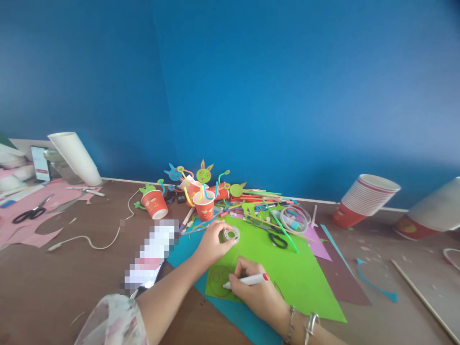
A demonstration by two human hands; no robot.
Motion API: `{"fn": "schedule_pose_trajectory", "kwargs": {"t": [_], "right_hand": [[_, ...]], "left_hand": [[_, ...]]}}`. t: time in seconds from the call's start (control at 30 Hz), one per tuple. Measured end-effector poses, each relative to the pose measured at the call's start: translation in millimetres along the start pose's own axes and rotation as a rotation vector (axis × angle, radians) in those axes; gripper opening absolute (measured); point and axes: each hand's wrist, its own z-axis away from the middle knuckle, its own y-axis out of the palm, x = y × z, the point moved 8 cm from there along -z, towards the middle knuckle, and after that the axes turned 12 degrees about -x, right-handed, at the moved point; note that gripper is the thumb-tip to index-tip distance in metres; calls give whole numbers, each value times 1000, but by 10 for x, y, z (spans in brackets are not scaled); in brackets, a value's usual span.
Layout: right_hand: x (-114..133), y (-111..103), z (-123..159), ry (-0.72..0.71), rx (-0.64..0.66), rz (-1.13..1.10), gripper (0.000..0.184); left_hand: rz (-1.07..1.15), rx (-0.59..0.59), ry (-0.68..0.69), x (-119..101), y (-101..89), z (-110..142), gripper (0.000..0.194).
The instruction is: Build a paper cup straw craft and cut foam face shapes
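My right hand (257, 290) grips a white marker (249, 280) with a red end, its tip touching a green paper sheet (287, 273). Under that tip, a round face outline (218, 279) is drawn in dark red near the sheet's left edge. A little above, my left hand (213, 243) pinches a small roll of clear tape (232, 234) between thumb and fingers, just over the green paper. Beneath the green sheet lies blue paper (247, 318). Black-handled scissors (277, 239) rest on the green sheet, beside a green straw (282, 226).
Red paper cups (204, 211) with straw arms and paper animal heads stand behind the sheet. A phone (153, 254) with a blurred screen lies to the left. Cup stacks (370, 199) lean at the right. Pink paper (32, 211) with scissors (32, 213) lies far left.
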Motion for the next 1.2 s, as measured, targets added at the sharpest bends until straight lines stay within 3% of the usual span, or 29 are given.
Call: {"fn": "schedule_pose_trajectory", "kwargs": {"t": [0.43,0.83,1.2], "right_hand": [[-60,-19,-40,40,-43,-130,20],[-4,-6,1,10,-22,26,20],[-17,-44,-7,40,-57,-9,22]], "left_hand": [[-6,-6,-1,18,2,7,24],[-7,4,8,6,7,1,24],[2,4,5,-7,-2,-1,24]]}}
